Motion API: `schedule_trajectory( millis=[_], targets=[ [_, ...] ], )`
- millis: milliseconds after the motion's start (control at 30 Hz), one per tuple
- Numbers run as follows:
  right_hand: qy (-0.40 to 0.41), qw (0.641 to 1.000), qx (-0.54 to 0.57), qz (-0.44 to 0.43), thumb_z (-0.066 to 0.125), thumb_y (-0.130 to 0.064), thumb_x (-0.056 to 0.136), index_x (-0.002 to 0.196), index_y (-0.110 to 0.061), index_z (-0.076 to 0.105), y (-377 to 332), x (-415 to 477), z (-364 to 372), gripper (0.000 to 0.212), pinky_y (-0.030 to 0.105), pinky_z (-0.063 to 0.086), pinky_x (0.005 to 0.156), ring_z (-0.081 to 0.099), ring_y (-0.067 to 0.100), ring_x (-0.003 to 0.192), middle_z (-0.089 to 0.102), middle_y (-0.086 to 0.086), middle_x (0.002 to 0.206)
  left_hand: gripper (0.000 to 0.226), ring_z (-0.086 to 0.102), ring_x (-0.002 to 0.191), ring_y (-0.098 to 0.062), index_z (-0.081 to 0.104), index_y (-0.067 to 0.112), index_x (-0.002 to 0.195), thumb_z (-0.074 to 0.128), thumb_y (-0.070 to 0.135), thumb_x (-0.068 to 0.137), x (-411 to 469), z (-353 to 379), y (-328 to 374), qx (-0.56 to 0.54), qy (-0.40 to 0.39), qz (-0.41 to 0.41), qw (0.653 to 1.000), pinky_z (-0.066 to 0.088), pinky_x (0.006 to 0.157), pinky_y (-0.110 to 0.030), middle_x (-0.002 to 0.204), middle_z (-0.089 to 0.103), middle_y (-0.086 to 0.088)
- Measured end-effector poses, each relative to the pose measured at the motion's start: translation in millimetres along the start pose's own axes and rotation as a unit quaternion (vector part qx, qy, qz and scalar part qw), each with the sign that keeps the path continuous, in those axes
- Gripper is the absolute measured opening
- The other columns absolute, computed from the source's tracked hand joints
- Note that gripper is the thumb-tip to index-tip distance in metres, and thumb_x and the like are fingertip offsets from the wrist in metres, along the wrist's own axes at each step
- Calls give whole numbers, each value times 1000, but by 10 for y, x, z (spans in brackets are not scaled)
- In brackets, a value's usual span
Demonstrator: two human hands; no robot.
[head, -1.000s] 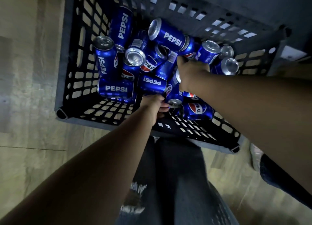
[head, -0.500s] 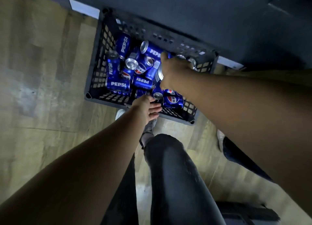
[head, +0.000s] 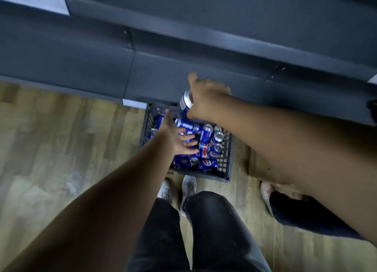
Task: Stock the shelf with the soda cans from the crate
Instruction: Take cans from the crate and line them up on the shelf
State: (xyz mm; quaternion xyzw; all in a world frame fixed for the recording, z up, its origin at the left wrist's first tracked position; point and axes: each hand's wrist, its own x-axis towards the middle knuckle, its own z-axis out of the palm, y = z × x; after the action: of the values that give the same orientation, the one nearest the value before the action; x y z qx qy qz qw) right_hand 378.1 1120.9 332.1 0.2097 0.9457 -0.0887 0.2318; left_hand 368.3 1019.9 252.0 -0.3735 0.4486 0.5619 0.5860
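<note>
One can sits clamped in the right hand's fingers, above the crate's far edge, before the shelf. At least nine cans lie jumbled in the crate on the floor. The left hand hovers over them, fingers apart.

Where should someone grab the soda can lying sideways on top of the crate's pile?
Around its blue middle, from above. The can lies on its side atop the other cans, curved wall exposed, so a grasp should close across it easily.
</note>
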Motion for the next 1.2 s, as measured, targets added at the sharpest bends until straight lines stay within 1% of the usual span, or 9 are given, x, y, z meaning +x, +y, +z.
schedule_trajectory(
  millis=[133, 333, 500, 633, 767, 833, 933, 1100, 1200],
  targets=[
    [55, 998, 29, 19, 74, -32, 73, 123, -17, 33, -191, -256, -660, 66, 29, 37, 68, 55, 29, 97, 53, 5, 99, 99, 33, 135, -39, 37, -1, 138, 22, 80, 82, -506, 172, 208, -53, -132, 41, 989, 17, 107, -61, 140, 45, -21],
    [139, 988, 64, 34, 73, -34, 74, 107, -19, 27, -354, -605, -1343, 58, 27, 31, 48, 49, 23, 75, 46, 1, 83, 68, 36, 136, -31, 47, 0, 126, 30, 59, 95, -1196, 458, 602, -61, -208, 164, 962, 20, 112, -49, 137, 51, -13],
    [239, 959, 145, 36, 74, -36, 73, 120, -17, 28, -345, -825, -1650, 68, 32, 38, 64, 50, 22, 81, 45, 5, 101, 54, 56, 117, -27, 56, 5, 94, 47, 58, 89, -1561, 640, 926, -20, -243, 246, 938, 29, 112, -48, 88, 68, -8],
    [327, 915, 235, 26, 76, -38, 73, 119, -15, 31, -291, -943, -1732, 69, 32, 43, 70, 52, 20, 86, 47, 3, 107, 51, 62, 97, -25, 63, 8, 87, 56, 59, 83, -1838, 793, 1106, 19, -241, 292, 925, 33, 107, -52, 78, 67, -6],
    [414, 842, 345, 0, 81, -35, 68, 116, -16, 34, -240, -960, -1691, 70, 36, 51, 79, 58, 19, 94, 55, 3, 113, 52, 55, 112, -25, 66, 13, 90, 54, 63, 82, -2112, 944, 1158, 70, -250, 312, 914, 24, 105, -65, 100, 66, -2],
    [445, 804, 394, -8, 83, -32, 66, 114, -18, 34, -219, -963, -1679, 70, 35, 52, 80, 59, 17, 94, 56, 1, 111, 50, 56, 110, -27, 66, 14, 91, 54, 62, 83, -2222, 1007, 1164, 82, -253, 330, 906, 24, 103, -68, 94, 66, 0],
    [475, 753, 456, -13, 84, -29, 66, 108, -22, 31, -218, -977, -1666, 68, 19, 49, 74, 59, 12, 87, 55, -5, 103, 45, 63, 88, -24, 63, 14, 89, 56, 58, 84, -2376, 1094, 1170, 84, -256, 360, 893, 38, 96, -59, 73, 69, 1],
    [497, 698, 514, -28, 83, -20, 69, 104, -15, 28, -228, -996, -1619, 66, 3, 39, 60, 53, -10, 69, 47, -17, 87, 31, 69, 64, -18, 62, 10, 89, 58, 41, 89, -2629, 1215, 1125, 100, -268, 414, 864, 57, 59, -34, 68, 71, -3],
    [502, 687, 524, -42, 83, -16, 69, 103, -11, 26, -242, -1030, -1580, 67, 3, 38, 59, 51, -18, 64, 44, -17, 84, 24, 69, 69, -17, 65, 8, 89, 60, 32, 90, -2721, 1256, 1074, 117, -274, 446, 844, 58, 71, -34, 76, 72, -5]
  ],
)
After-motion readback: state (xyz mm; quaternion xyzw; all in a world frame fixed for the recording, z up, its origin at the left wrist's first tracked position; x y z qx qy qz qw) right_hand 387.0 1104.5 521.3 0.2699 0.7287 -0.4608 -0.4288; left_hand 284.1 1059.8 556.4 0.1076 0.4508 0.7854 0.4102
